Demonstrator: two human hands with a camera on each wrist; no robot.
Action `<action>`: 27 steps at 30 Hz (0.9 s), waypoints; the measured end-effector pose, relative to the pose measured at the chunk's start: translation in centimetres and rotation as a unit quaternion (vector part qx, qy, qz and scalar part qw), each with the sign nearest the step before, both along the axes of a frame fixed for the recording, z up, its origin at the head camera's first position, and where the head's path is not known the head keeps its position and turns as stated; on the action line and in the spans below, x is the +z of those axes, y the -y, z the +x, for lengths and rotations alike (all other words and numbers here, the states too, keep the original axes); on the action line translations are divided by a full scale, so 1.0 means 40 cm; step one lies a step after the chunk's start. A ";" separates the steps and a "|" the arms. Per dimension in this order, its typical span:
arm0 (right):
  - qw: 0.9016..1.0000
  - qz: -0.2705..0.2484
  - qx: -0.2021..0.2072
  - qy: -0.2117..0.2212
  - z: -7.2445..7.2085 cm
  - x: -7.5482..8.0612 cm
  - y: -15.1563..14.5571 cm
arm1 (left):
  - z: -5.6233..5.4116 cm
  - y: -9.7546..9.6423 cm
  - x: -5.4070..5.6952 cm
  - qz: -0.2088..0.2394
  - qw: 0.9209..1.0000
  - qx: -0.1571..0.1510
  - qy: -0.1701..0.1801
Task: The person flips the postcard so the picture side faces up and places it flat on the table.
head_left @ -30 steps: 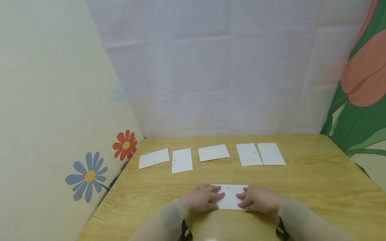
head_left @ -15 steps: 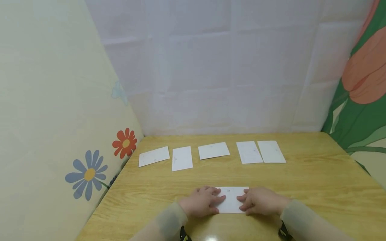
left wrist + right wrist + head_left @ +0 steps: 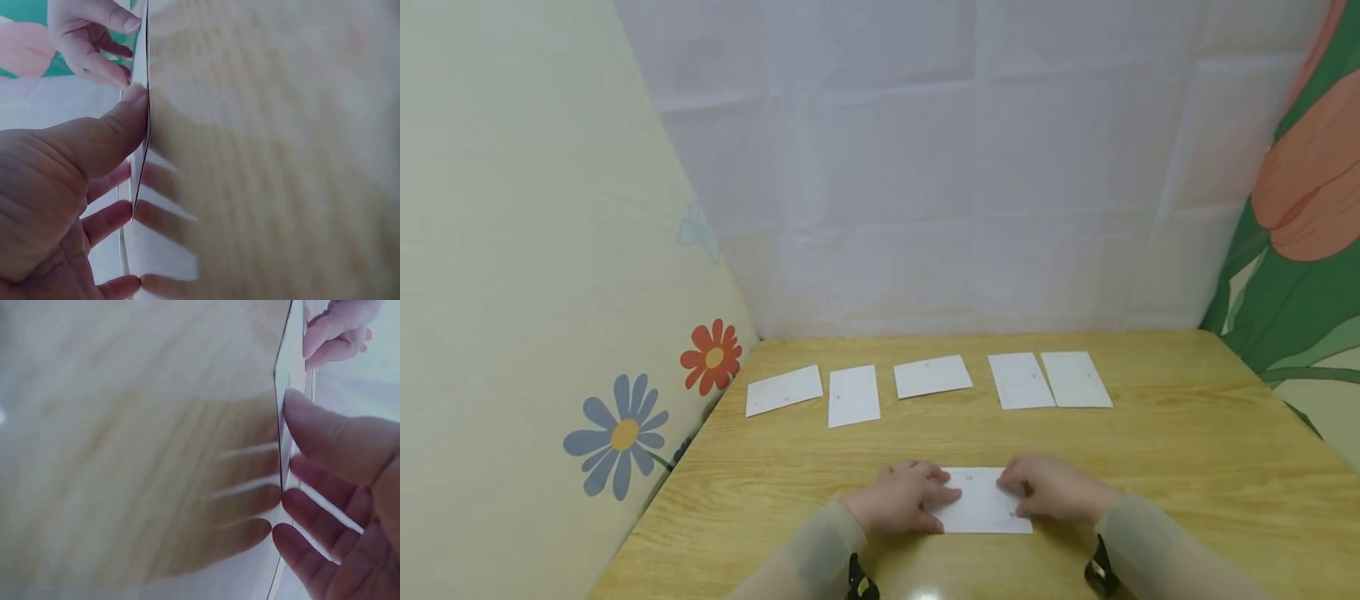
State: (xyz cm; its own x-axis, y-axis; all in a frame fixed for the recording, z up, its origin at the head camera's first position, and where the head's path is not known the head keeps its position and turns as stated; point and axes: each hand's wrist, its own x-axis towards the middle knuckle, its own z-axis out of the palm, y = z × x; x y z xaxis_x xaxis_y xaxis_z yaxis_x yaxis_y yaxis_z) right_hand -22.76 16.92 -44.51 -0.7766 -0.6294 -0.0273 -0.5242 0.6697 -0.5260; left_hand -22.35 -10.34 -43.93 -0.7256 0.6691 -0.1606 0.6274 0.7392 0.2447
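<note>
A white paper card point(image 3: 979, 505) with small printed marks lies on the near middle of the wooden table. My left hand point(image 3: 901, 500) rests on its left end, fingers spread and thumb near the front edge. At the card's right end, my right hand point(image 3: 1054, 490) touches the surface with its fingertips. In the left wrist view the card point(image 3: 141, 62) shows almost edge-on, slightly bent, under the thumb of my left hand point(image 3: 81, 169). The right wrist view has my right hand point(image 3: 337, 469) with its thumb on the card and relaxed fingertips on the glossy tabletop.
Farther back, several white cards lie in a loose row, from a tilted card point(image 3: 784, 390) at the left to an upright pair ending with a card point(image 3: 1077, 380) at the right. A white cloth point(image 3: 925, 183) hangs behind the table point(image 3: 1187, 433). Flower-patterned walls point(image 3: 520, 250) flank it.
My right hand has shifted slightly up and right on the card, uncovering its lower right corner and another small mark. My left hand stays nearly in place. The back row stays put.
</note>
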 end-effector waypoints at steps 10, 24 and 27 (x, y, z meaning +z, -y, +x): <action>0.993 0.002 -0.108 0.051 -0.037 -0.003 0.018 | -0.042 -0.008 -0.008 0.027 1.000 0.001 -0.005; 0.977 -0.017 -0.190 0.097 -0.061 0.000 0.033 | -0.080 -0.024 -0.009 0.124 0.985 0.102 0.067; 0.975 -0.022 -0.196 0.100 -0.063 -0.001 0.033 | -0.084 -0.027 -0.008 0.113 0.984 0.123 0.069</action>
State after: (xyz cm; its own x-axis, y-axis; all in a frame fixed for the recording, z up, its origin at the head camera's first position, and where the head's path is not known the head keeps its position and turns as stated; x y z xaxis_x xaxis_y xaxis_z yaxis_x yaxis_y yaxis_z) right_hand -25.28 15.59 -44.56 -0.9396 -0.2887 -0.1836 -0.1155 0.7728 -0.6241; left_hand -25.70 -9.28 -44.26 -0.8520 0.5055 -0.1365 0.3852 0.7817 0.4904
